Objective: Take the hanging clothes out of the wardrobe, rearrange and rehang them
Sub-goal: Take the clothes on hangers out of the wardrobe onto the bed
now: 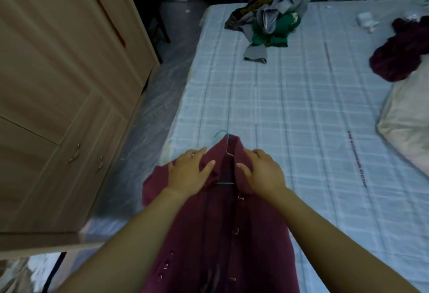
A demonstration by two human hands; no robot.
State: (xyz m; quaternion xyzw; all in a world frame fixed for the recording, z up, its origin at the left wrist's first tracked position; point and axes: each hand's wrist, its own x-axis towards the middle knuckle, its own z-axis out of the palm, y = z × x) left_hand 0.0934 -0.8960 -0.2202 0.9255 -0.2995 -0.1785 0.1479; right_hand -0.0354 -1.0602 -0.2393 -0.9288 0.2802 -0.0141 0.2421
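Observation:
A maroon buttoned garment (209,234) lies front-up on the near edge of the bed, with a green wire hanger (226,153) inside it. The hanger's hook pokes out past the collar. My left hand (189,170) rests flat on the garment's left shoulder, fingers spread. On the right shoulder, my right hand (262,172) presses with its fingers curled over the front edge of the cloth. The wooden wardrobe (58,83) stands at the left with its doors closed.
The bed (301,118) has a pale blue checked sheet. A pile of grey, green and patterned clothes (271,25) lies at its far end. A dark purple garment (399,53) and a cream pillow (408,125) lie at the right. Plastic-covered floor runs between wardrobe and bed.

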